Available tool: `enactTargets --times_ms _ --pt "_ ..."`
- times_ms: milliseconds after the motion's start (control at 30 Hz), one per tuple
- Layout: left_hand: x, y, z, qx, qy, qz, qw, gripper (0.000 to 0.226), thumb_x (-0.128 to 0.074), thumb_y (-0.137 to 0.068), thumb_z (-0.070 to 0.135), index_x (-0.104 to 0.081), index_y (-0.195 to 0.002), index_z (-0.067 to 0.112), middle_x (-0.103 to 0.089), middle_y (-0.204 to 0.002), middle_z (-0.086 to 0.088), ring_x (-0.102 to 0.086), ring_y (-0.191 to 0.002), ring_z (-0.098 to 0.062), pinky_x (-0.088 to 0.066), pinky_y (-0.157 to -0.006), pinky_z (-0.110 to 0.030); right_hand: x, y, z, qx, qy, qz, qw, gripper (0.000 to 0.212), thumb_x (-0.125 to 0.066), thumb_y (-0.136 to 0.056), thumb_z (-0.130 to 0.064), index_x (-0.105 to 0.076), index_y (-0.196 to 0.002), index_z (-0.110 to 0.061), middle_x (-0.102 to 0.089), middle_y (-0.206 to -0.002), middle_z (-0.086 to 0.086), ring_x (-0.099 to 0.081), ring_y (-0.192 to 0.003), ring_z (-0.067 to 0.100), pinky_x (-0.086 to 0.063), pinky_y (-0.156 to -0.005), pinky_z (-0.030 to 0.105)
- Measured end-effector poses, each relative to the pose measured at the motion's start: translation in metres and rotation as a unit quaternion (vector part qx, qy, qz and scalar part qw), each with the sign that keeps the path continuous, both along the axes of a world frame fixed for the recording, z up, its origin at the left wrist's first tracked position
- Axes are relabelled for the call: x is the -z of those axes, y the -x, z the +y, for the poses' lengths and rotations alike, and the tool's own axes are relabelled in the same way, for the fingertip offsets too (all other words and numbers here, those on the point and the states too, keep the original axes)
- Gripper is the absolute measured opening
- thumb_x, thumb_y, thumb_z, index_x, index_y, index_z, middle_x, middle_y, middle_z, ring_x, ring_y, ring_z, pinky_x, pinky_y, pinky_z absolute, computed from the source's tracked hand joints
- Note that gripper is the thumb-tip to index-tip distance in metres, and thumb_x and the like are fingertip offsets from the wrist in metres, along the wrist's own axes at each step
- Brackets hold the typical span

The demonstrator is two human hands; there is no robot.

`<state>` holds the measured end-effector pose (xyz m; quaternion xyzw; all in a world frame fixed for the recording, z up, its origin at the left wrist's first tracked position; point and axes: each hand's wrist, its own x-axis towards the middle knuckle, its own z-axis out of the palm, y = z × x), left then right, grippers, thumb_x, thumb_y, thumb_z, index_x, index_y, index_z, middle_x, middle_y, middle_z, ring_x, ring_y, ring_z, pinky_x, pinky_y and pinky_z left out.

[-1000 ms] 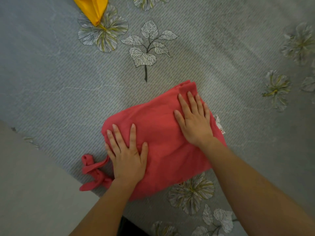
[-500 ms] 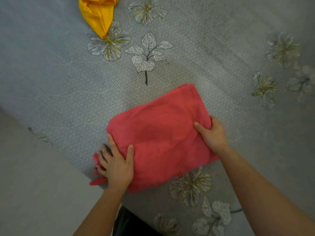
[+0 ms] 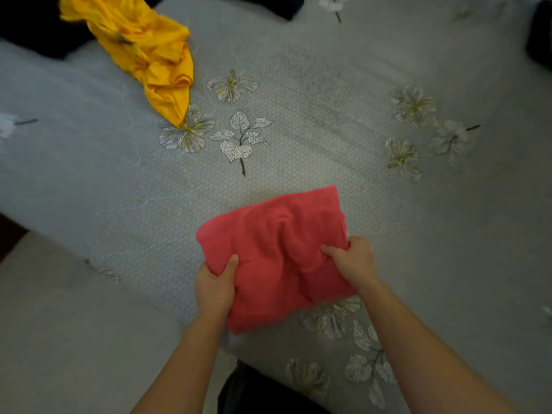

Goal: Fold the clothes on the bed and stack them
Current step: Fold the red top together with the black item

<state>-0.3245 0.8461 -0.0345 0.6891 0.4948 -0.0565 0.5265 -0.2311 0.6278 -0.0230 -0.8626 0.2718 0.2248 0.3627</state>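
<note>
A folded red garment (image 3: 277,252) lies near the bed's front edge, its surface creased in the middle. My left hand (image 3: 215,286) grips its left side, thumb on top and fingers underneath. My right hand (image 3: 351,259) grips its right side the same way, thumb pressed into the cloth. A crumpled yellow garment (image 3: 149,52) lies unfolded at the far left of the bed.
The bed (image 3: 328,130) wears a grey sheet printed with flowers and leaves. Pale floor (image 3: 59,339) shows at the lower left beside the bed's edge. Dark shapes (image 3: 30,28) sit at the far corners.
Both hands went from pressing flat on the red garment to gripping its two sides. The loose red tie at the left is no longer visible. The view tilted up, showing more yellow garment.
</note>
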Motion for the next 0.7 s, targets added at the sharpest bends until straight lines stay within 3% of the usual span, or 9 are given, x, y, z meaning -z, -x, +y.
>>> enactTargets --times_ms 67,133,233,400,467,567,700 --pt "-0.015 0.006 -0.004 0.022 -0.046 0.003 0.999 0.046 -0.069 -0.082 0.041 -0.062 -0.106 0.002 -0.067 -0.103 -0.018 -0.062 -0.099 -0.033 -0.049 -0.087 -0.043 -0.026 0.024 -0.003 -0.012 -0.012 -0.04 0.999 0.026 -0.078 -0.071 -0.035 -0.061 -0.069 -0.015 -0.068 -0.087 0.015 -0.062 -0.083 0.028 -0.048 -0.073 0.035" --pt "-0.035 0.012 -0.012 0.046 -0.077 -0.019 0.996 0.049 -0.067 -0.084 0.042 -0.06 -0.113 0.003 -0.065 -0.11 -0.019 -0.06 -0.105 -0.033 -0.046 -0.091 -0.043 -0.048 0.048 -0.013 0.005 -0.038 -0.069 0.997 0.02 -0.075 -0.079 -0.021 -0.067 -0.089 -0.005 -0.07 -0.093 0.016 -0.065 -0.087 0.028 -0.043 -0.069 0.029" --pt "-0.066 0.02 -0.032 0.106 -0.08 -0.069 0.989 0.047 -0.066 -0.086 0.039 -0.057 -0.12 0.008 -0.063 -0.115 -0.017 -0.059 -0.108 -0.032 -0.044 -0.092 -0.04 -0.081 0.089 -0.038 0.038 -0.031 -0.116 0.992 0.031 -0.074 -0.08 -0.022 -0.064 -0.104 -0.006 -0.07 -0.098 0.011 -0.065 -0.093 0.027 -0.043 -0.073 0.027" --pt "-0.108 0.04 -0.092 0.247 -0.042 -0.117 0.961 0.041 -0.063 -0.089 0.034 -0.055 -0.122 0.011 -0.063 -0.116 -0.013 -0.058 -0.108 -0.029 -0.04 -0.087 -0.031 -0.132 0.168 -0.097 0.135 0.027 -0.179 0.974 0.059 -0.072 -0.082 -0.022 -0.041 -0.132 -0.014 -0.064 -0.117 0.011 -0.061 -0.105 0.031 -0.045 -0.083 0.032" --pt "-0.115 0.054 -0.123 0.307 -0.019 -0.121 0.944 0.041 -0.063 -0.089 0.035 -0.056 -0.121 0.01 -0.064 -0.116 -0.013 -0.059 -0.109 -0.029 -0.042 -0.091 -0.035 -0.144 0.206 -0.122 0.163 0.05 -0.195 0.966 0.068 -0.07 -0.083 -0.021 -0.034 -0.141 -0.016 -0.06 -0.127 0.013 -0.058 -0.113 0.032 -0.044 -0.09 0.033" --pt "-0.122 0.081 -0.178 0.399 0.018 -0.12 0.909 0.047 -0.062 -0.089 0.039 -0.057 -0.123 0.007 -0.064 -0.118 -0.015 -0.059 -0.11 -0.031 -0.045 -0.097 -0.039 -0.151 0.272 -0.163 0.202 0.083 -0.239 0.946 0.067 -0.069 -0.085 -0.019 -0.037 -0.143 -0.012 -0.051 -0.138 0.009 -0.051 -0.124 0.026 -0.038 -0.104 0.032" --pt "-0.134 0.142 -0.26 0.503 0.032 -0.145 0.851 0.039 -0.053 -0.095 0.022 -0.053 -0.128 0.003 -0.06 -0.123 -0.017 -0.056 -0.114 -0.032 -0.04 -0.095 -0.036 -0.152 0.37 -0.222 0.289 0.114 -0.257 0.915 0.062 -0.069 -0.085 -0.017 -0.042 -0.14 -0.009 -0.049 -0.135 0.013 -0.049 -0.124 0.027 -0.033 -0.104 0.027"
